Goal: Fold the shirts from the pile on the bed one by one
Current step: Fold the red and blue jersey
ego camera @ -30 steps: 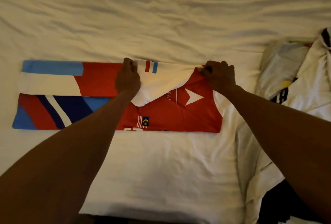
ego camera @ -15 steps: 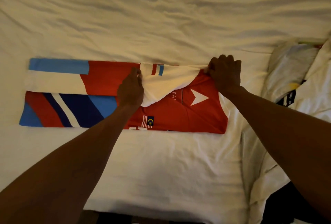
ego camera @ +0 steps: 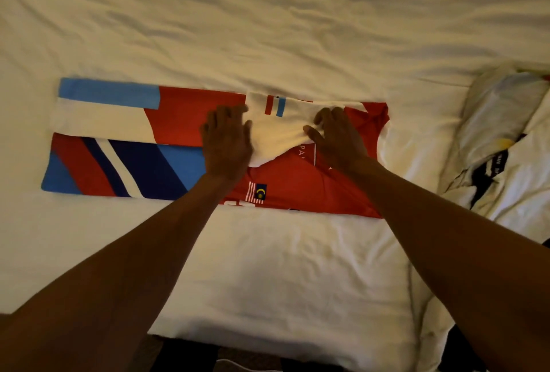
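The shirt (ego camera: 184, 124) lies flat across the middle of the bed (ego camera: 268, 29), a long red, white and blue strip running left to right, its two long sides already folded in to meet along the centre. And both hands are down on it! The left hand (ego camera: 227, 142) rests palm-down on the red panel, its fingers (ego camera: 226, 112) straight and a little spread, its edge right against the white sleeve (ego camera: 276, 133). That sleeve is folded across the chest and puckers up between the two hands. The right hand (ego camera: 337, 139) lies on the sleeve's other side, fingers fanned and slightly bent, thumb (ego camera: 309, 133) stretched out onto the white cloth, pressing down rather than gripping. Near the strip's closer edge, a small flag badge (ego camera: 257, 192) shows between the forearms. Off to the right, well apart from the strip, the pile (ego camera: 506, 121) of other shirts sits crumpled on the sheet, mostly white with dark patches.
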A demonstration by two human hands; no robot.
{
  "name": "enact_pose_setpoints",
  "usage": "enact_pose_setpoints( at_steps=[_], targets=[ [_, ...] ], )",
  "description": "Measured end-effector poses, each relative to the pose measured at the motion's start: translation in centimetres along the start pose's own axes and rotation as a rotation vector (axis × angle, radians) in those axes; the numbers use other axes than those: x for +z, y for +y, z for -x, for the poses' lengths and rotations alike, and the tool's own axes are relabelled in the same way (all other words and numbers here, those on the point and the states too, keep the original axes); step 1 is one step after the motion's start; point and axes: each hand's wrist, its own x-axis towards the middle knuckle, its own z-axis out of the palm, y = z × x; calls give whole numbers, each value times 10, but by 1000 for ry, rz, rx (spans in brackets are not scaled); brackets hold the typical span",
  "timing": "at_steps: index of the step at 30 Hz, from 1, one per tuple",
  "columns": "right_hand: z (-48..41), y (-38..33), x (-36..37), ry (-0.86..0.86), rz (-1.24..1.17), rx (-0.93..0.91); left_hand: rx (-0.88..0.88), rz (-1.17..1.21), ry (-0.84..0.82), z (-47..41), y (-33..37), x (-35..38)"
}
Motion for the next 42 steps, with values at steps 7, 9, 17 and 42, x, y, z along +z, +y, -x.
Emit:
enact_pose_setpoints(
  at_steps=[7,9,17,42],
  targets=[
    [3,6,12,63,1,13,232,51,-396,0,37,45],
    [8,11,17,85,0,27,258,-46,-424,4,19,47],
    [9,-39,20,179,108,336,186,-68,-506,18,-45,-1],
    [-161,-500,182,-395,1007,-845,-771,447,-440,27,-383,-159]
  ],
)
